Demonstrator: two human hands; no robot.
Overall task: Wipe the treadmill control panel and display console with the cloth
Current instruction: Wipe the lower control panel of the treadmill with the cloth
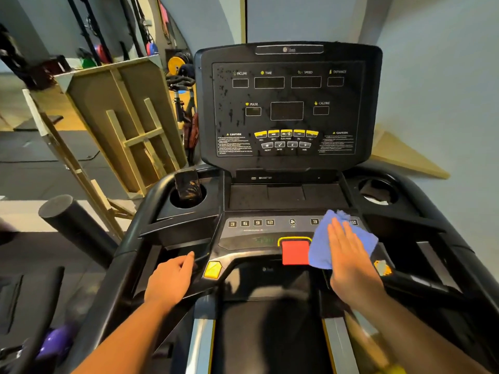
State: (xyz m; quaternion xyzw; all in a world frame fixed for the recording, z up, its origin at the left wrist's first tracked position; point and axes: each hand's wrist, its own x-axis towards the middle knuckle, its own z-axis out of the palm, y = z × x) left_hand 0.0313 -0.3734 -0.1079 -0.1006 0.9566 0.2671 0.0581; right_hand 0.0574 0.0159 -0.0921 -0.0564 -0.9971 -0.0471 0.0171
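While the right hand [348, 255] presses flat-fingered on the blue cloth [321, 249] at the control panel's [251, 233] right edge, the left hand [172, 276] grips the rail; sweep evenly leftward, avoiding buttons.

Right hand [348, 255] flat on blue cloth [322, 249] over control panel [251, 233]; left hand [171, 276] on handrail [129, 233].

free: left button row [251, 222], flat tray [286, 197] | blocked: upright display console [289, 106] behind, red stop key [295, 252], phone [188, 188] filling left cupholder
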